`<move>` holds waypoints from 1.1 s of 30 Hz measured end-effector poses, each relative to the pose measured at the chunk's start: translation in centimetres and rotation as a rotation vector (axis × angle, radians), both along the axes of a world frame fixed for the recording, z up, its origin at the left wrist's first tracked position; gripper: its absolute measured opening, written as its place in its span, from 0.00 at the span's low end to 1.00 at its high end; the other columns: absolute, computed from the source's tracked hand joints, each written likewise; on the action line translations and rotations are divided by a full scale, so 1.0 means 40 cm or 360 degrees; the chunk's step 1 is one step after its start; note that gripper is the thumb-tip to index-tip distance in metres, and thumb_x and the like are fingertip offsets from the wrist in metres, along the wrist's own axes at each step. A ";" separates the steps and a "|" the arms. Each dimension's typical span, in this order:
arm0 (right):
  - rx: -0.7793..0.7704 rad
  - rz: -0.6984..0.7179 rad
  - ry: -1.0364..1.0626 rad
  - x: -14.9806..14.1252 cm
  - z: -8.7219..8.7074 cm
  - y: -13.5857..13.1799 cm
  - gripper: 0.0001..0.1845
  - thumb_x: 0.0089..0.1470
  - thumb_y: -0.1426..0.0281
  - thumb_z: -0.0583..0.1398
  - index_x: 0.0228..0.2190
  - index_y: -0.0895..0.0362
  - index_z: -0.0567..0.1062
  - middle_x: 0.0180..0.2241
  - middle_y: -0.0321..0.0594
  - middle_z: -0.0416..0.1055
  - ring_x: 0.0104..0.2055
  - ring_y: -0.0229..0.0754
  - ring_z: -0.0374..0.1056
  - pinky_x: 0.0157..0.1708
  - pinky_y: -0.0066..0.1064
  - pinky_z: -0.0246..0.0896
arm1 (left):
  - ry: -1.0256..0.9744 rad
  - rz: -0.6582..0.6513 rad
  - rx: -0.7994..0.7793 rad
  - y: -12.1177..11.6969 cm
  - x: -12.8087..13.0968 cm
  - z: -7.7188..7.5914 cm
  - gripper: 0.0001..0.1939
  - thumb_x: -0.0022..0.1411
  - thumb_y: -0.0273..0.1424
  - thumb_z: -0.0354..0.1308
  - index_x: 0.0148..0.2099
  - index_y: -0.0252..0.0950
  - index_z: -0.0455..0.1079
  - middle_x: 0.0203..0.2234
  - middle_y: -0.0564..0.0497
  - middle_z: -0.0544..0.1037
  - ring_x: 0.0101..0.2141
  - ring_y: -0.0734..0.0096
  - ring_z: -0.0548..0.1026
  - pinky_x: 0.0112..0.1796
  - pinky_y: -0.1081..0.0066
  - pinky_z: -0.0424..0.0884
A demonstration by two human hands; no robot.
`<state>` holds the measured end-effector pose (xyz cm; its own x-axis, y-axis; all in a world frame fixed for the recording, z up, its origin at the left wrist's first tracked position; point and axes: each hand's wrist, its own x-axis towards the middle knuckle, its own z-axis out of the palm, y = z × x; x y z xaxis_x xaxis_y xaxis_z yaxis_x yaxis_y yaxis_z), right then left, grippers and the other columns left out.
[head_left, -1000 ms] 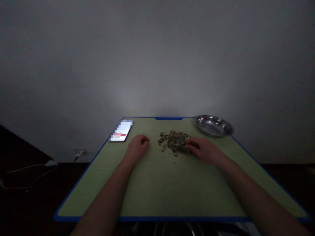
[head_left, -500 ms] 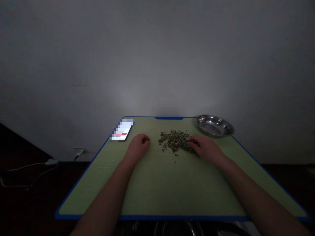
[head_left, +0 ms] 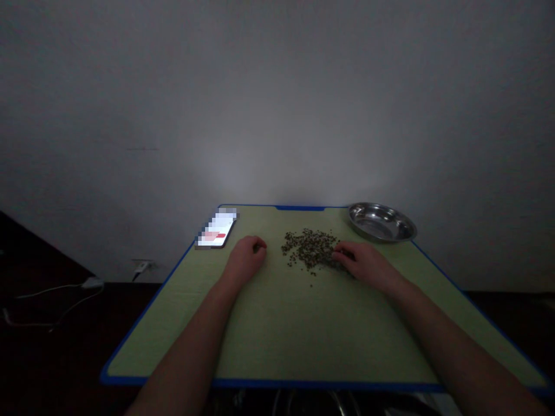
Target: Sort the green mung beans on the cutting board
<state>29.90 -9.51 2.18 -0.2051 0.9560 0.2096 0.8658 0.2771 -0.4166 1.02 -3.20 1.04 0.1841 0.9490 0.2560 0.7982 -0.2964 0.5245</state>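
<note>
A loose pile of small dark beans or seeds [head_left: 309,247] is spread over the pale green tabletop [head_left: 329,329], with a few strays toward me. My right hand [head_left: 362,263] lies at the pile's right edge, fingers bent and tips brought together near the thumb. Whether a seed is between those fingertips is too small to tell. To the left of the pile, and apart from it, my left hand [head_left: 248,259] rests on the table with curled fingers closed toward the thumb. The inside of that hand is hidden.
A shallow steel bowl [head_left: 381,222] stands at the back right corner. At the back left lies a phone [head_left: 221,231] with its screen lit. Blue edging [head_left: 329,383] rims the table, which meets a plain wall [head_left: 277,115]. Cables [head_left: 93,283] run on the left.
The whole view has shifted slightly. My right fingertips look a little closer together at the pile's edge. My left hand keeps its place and shape.
</note>
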 end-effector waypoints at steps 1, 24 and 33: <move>0.0010 -0.0011 -0.0017 -0.002 -0.003 0.001 0.13 0.58 0.64 0.53 0.32 0.55 0.75 0.27 0.39 0.74 0.27 0.41 0.67 0.27 0.30 0.54 | -0.0004 -0.0001 0.0001 0.000 0.000 0.000 0.11 0.53 0.28 0.49 0.34 0.35 0.73 0.34 0.46 0.77 0.38 0.64 0.73 0.43 0.65 0.68; 0.0063 0.0098 0.0090 -0.054 -0.013 -0.006 0.10 0.58 0.65 0.55 0.34 0.55 0.76 0.30 0.39 0.76 0.31 0.42 0.69 0.31 0.30 0.56 | 0.0023 0.0008 -0.0004 -0.003 0.001 0.002 0.11 0.53 0.28 0.49 0.35 0.35 0.73 0.33 0.46 0.76 0.37 0.64 0.73 0.43 0.65 0.68; -0.0003 0.0198 0.0075 -0.044 -0.010 -0.010 0.10 0.59 0.66 0.54 0.33 0.55 0.75 0.29 0.38 0.74 0.29 0.40 0.67 0.30 0.30 0.55 | 0.0011 0.0001 0.0003 -0.005 0.000 0.000 0.11 0.53 0.27 0.50 0.35 0.35 0.73 0.33 0.46 0.76 0.38 0.64 0.72 0.43 0.65 0.67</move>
